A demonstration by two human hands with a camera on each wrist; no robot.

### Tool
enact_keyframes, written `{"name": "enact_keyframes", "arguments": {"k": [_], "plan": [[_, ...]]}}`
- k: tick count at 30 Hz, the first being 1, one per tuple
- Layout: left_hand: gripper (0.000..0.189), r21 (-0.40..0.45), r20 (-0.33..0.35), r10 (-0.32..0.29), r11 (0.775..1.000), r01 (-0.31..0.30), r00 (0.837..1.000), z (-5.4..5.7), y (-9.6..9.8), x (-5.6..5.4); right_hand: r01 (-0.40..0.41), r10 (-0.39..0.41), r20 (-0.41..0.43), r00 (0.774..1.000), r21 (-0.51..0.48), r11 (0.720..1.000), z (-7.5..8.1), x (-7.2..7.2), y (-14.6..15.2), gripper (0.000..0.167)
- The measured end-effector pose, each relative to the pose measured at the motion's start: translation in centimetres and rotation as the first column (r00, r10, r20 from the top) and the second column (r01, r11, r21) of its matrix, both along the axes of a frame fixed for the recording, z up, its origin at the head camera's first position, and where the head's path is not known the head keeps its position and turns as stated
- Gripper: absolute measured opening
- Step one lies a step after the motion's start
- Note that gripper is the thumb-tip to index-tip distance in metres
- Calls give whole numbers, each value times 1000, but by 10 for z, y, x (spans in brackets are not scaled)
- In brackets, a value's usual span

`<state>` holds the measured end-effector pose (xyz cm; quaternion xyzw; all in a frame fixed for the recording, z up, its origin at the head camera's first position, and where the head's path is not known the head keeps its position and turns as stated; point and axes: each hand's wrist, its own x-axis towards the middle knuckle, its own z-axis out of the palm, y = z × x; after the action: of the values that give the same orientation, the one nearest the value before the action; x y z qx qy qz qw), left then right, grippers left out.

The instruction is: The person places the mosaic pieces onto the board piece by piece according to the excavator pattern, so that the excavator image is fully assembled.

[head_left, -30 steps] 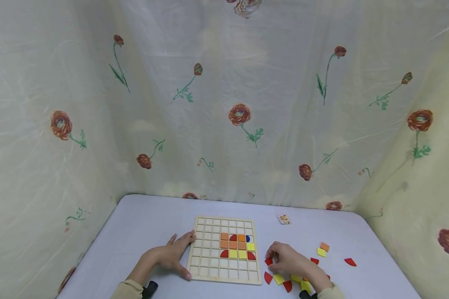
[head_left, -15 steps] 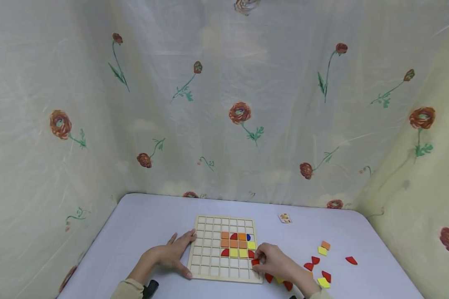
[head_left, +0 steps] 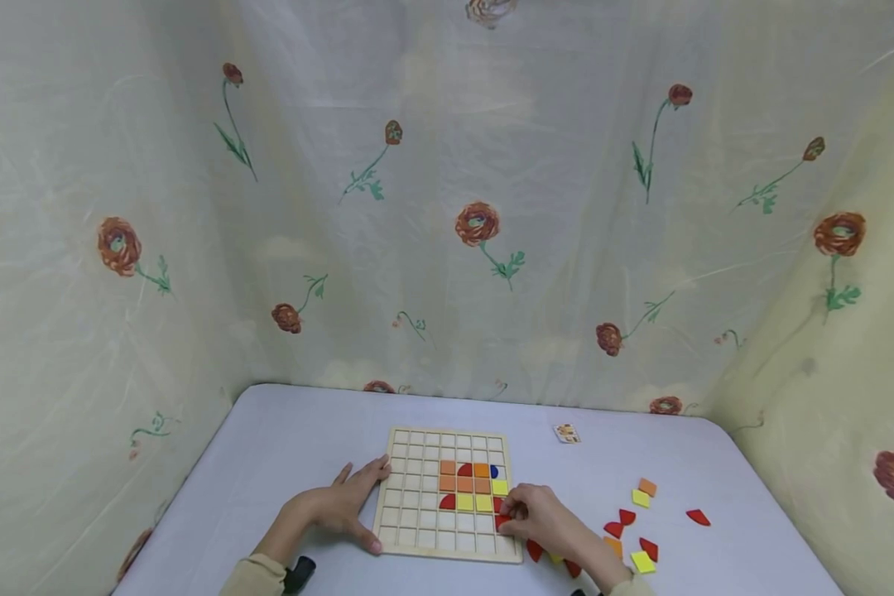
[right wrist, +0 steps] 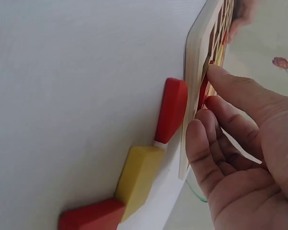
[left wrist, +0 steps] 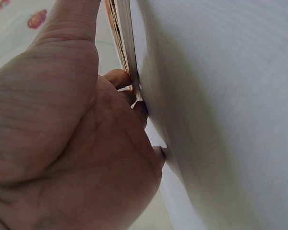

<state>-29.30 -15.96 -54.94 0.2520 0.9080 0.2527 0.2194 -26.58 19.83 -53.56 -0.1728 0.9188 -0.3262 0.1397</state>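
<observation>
A wooden grid board [head_left: 408,497] lies on the table with orange, yellow, red and blue tiles in some of its squares. My left hand [head_left: 335,511] is spread along the board's left side, fingers and thumb touching its edge. In the left wrist view, the left hand's fingertips [left wrist: 140,110] meet the tabletop beside the board's side [left wrist: 128,43]. At the right column, my right hand [head_left: 540,517] pinches a red tile [head_left: 502,522] over a square just below another red tile. The right wrist view shows that red tile [right wrist: 204,91] between thumb and finger, down at the grid.
Right of the board, loose tiles are scattered, including a yellow square [head_left: 643,563], an orange square [head_left: 647,487] and a red quarter-circle [head_left: 698,517]. Several lie partly under the right forearm. A small printed card [head_left: 567,434] is toward the back. Floral curtains [head_left: 417,248] surround the table.
The right hand has carried a red tile leftward from the loose pile to the board's right column, and lowered it there. The left hand has stayed at the board's edge.
</observation>
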Motion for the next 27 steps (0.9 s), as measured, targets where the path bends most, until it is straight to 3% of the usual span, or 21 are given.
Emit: {"name": "enact_keyframes", "arguments": {"k": [5,10,16,20,27], "plan": [[125,-6,-3,-2,1000,2,1000,1,0,-1,40,-40,4,999,-48,998,3,2,14,21],[125,-15,-6,2,1000,-2,1000,0,0,-1,120,-119,22,993,-88,989,9,2,58,26],[125,-19,-3,16,1000,-16,1000,0,0,0,310,-312,-27,950,-57,949,10,-4,124,27],[124,-10,-2,16,1000,-16,1000,1,1,1,385,-383,-67,921,18,923,4,-6,158,29],[124,-6,-3,19,1000,-19,1000,-1,2,0,420,-412,-107,905,65,905,-9,-11,192,35]]}}
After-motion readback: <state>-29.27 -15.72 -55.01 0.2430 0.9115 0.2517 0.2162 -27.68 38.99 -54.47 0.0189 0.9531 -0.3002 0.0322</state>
